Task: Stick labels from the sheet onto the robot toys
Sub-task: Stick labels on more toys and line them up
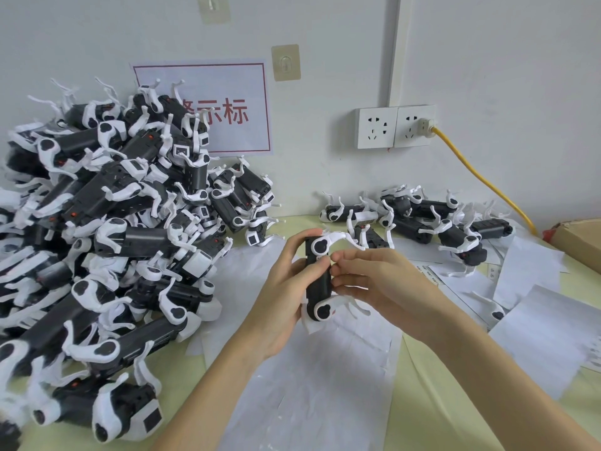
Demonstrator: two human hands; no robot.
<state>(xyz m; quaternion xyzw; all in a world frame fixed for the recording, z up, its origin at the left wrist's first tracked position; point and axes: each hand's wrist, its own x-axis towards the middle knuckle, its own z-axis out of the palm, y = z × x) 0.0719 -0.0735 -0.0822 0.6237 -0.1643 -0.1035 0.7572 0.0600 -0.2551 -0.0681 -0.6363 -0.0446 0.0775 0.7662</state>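
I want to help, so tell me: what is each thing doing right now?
Held toy: upright, gripped by both hands.
Left hand: curled round the toy.
Right hand: fingertips pinch at the toy's side.
Big pile: toys heaped up, left.
Small group: toys lying by the wall.
Sheets: lying flat on the table.
Plug: in the right socket.
Left socket: empty.

Both forearms reach forward and converge at mid-frame. The left hand [286, 281] is curled, thumb on top and fingers wrapped behind what it grips. The right hand [374, 278] sits just beside it, its thumb and fingertips [336, 258] pinched together, touching the left thumb.
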